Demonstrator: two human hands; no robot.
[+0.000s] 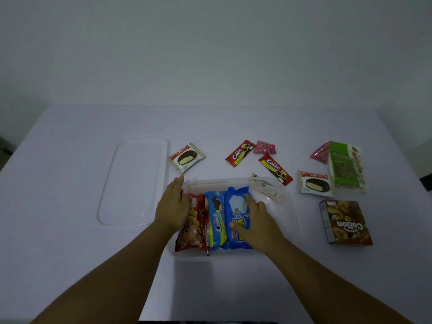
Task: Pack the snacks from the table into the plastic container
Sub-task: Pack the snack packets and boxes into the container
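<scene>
The plastic container (289, 206) sits on the table (70, 253) beneath both hands. The left hand (173, 206) lies flat, fingers together, against its left wall; the right hand (254, 220) presses open-palmed on the blue snack pack (236, 202) inside.

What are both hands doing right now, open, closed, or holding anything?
Left hand: open, flat against the left wall of the plastic container, gripping nothing.
Right hand: open, resting on the blue snack pack inside the container, not gripping it.
</scene>
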